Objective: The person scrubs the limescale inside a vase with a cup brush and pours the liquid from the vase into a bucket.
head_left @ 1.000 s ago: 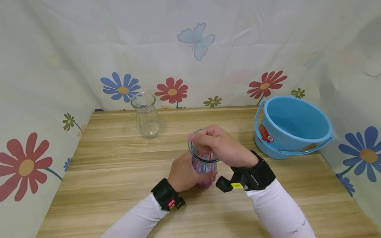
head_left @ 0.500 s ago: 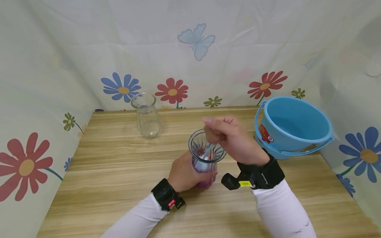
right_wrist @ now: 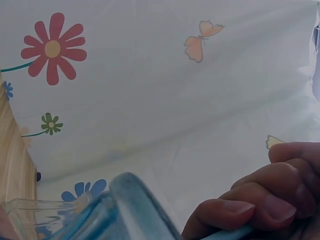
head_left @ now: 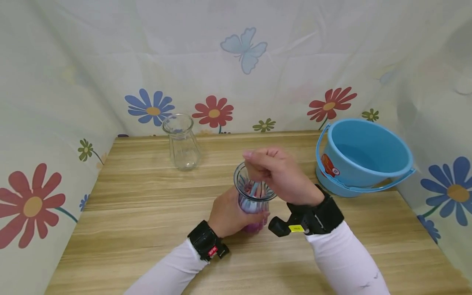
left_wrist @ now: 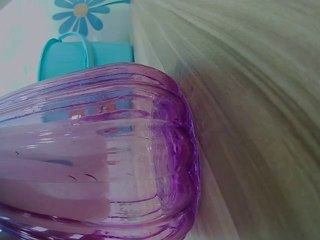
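My left hand [head_left: 228, 213] grips a ribbed glass vase [head_left: 253, 207] around its side and keeps it upright on the table. In the left wrist view its base [left_wrist: 175, 150] shows purple; in the right wrist view its rim [right_wrist: 137, 205] looks bluish. Over the mouth, my right hand [head_left: 280, 174] has its fingers curled round a thin light-blue handle [right_wrist: 232, 233]. The handle [head_left: 253, 189] slants down into the vase; what its lower end carries is hidden by the tinted glass and the hand.
A second, clear glass vase [head_left: 184, 151] stands at the back left of the wooden table [head_left: 147, 196]. At the right is a blue bucket [head_left: 372, 180] with its handle folded down. A flower-printed curtain [head_left: 287, 53] encloses the table's back and sides.
My right hand first rises out of the vase's mouth toward the right, baring the handle, then comes back down and left a little. My left hand and the vase stay put.
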{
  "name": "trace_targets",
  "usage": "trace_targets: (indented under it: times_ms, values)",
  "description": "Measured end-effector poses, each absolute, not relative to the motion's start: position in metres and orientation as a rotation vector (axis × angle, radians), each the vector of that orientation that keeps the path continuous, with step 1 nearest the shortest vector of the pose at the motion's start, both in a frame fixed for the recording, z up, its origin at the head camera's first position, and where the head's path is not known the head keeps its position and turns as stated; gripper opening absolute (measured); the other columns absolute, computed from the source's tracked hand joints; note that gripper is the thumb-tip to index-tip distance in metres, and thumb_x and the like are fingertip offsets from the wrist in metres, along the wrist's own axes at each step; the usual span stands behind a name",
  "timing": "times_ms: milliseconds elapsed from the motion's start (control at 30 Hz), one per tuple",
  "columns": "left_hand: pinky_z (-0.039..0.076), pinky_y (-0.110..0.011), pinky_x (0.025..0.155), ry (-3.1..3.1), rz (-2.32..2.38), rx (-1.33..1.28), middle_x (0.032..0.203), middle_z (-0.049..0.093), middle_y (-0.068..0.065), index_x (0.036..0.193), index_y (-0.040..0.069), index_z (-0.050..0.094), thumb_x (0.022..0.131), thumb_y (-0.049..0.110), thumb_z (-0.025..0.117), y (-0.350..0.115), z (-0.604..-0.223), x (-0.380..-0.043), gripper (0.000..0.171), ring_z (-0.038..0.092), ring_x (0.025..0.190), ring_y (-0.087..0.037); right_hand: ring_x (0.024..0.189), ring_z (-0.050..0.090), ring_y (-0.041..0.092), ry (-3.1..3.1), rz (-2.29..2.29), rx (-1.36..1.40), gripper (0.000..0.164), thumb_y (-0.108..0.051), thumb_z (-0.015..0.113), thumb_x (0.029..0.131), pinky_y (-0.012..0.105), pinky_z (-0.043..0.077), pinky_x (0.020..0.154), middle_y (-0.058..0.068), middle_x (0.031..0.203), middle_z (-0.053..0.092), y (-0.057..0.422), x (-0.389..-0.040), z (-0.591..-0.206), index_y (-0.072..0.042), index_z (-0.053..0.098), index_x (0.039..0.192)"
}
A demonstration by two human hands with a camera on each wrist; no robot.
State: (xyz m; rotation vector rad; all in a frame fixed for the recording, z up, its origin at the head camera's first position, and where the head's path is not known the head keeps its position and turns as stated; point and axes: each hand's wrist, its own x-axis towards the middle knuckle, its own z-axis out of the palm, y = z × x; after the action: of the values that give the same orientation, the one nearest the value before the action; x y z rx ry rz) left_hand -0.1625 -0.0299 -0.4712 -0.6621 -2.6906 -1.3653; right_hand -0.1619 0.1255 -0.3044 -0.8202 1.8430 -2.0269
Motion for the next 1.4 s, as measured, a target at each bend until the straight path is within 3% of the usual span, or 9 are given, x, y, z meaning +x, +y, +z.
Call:
trace_targets:
  times_ms: [500,733,867,1100,1400]
  values:
    - [0.057,-0.025,0.072,-2.665,-1.328,-0.669,0.1,0.072,0.013,0.121,0.027,0.059,0.071,0.063,0.086,-0.031,-0.473,-0.164,0.067,0.068,0.084,-0.002,0.058,0.027,0.03,1.95,-1.789,-0.744,0.052,-0.022,0.046,0.109,0.036,0.028,0.062,0.001,0.06,0.029,0.116,-0.163,-0.312,-0.001,0.036,0.063]
    - [0.056,-0.025,0.072,-2.688,-1.347,-0.659,0.099,0.072,0.014,0.119,0.028,0.06,0.073,0.063,0.085,-0.03,-0.472,-0.164,0.063,0.067,0.082,-0.002,0.06,0.028,0.023,2.018,-1.889,-0.677,0.051,-0.023,0.049,0.108,0.036,0.027,0.063,0.001,0.062,0.027,0.114,-0.161,-0.314,-0.003,0.034,0.063]
    - [0.056,-0.025,0.071,-2.688,-1.341,-0.63,0.097,0.071,0.015,0.117,0.029,0.06,0.072,0.064,0.085,-0.029,-0.473,-0.163,0.062,0.066,0.08,-0.001,0.062,0.029,0.027,2.108,-1.919,-0.676,0.052,-0.023,0.049,0.108,0.035,0.03,0.065,0.002,0.062,0.027,0.113,-0.159,-0.315,-0.004,0.033,0.062]
    - [0.057,-0.027,0.072,-2.696,-1.336,-0.592,0.098,0.072,0.013,0.117,0.027,0.061,0.071,0.066,0.085,-0.028,-0.475,-0.162,0.065,0.067,0.082,-0.003,0.064,0.031,0.026,2.151,-2.051,-0.636,0.049,-0.019,0.049,0.107,0.034,0.029,0.067,0.003,0.064,0.026,0.115,-0.153,-0.308,-0.004,0.033,0.063]
    - [0.059,-0.03,0.081,-2.712,-1.377,-0.598,0.109,0.071,0.01,0.126,0.027,0.057,0.073,0.069,0.083,-0.029,-0.472,-0.161,0.072,0.069,0.092,-0.007,0.061,0.021,0.023,1.956,-2.278,-0.758,0.047,-0.01,0.043,0.108,0.038,0.023,0.068,0.005,0.067,0.018,0.121,-0.152,-0.3,-0.009,0.028,0.064]
